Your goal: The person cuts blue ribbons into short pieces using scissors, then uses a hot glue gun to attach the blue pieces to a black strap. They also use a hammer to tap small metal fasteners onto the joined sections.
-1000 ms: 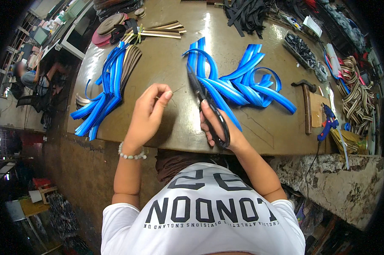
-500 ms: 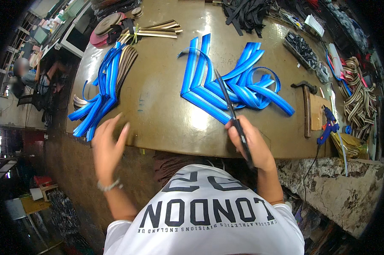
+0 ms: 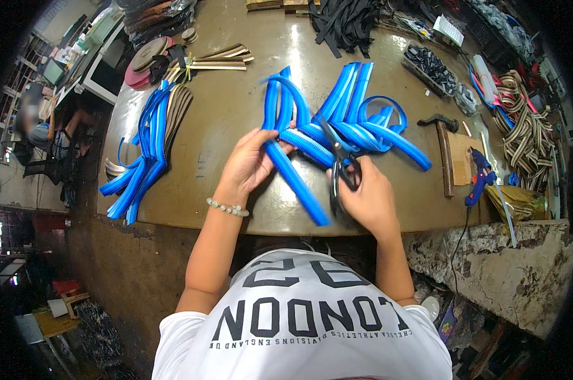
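Fingers of the left hand [image 3: 251, 166] curl around a ribbed bright-blue webbing strap [image 3: 297, 183], thumb and fingertips pinching it near its upper end, where it joins the pile of blue straps [image 3: 356, 120] at about one o'clock from that hand. The held strap runs down toward five o'clock and ends at the front edge of the brown worktable [image 3: 229, 107]. The right hand [image 3: 369, 197] is closed through the handles of black-handled scissors [image 3: 338, 166]; the blades point up toward eleven o'clock, lying against the pile just beside the gripped strap. Whether the blades are parted I cannot tell. At nine o'clock from the left hand, well apart, lies a second bundle of blue straps [image 3: 140, 158]. At three o'clock from the right hand rest a dark-headed hammer [image 3: 445, 149] and a blue glue gun [image 3: 479, 180]. Black strap pieces [image 3: 346, 22] lie at twelve o'clock, at the far table edge.
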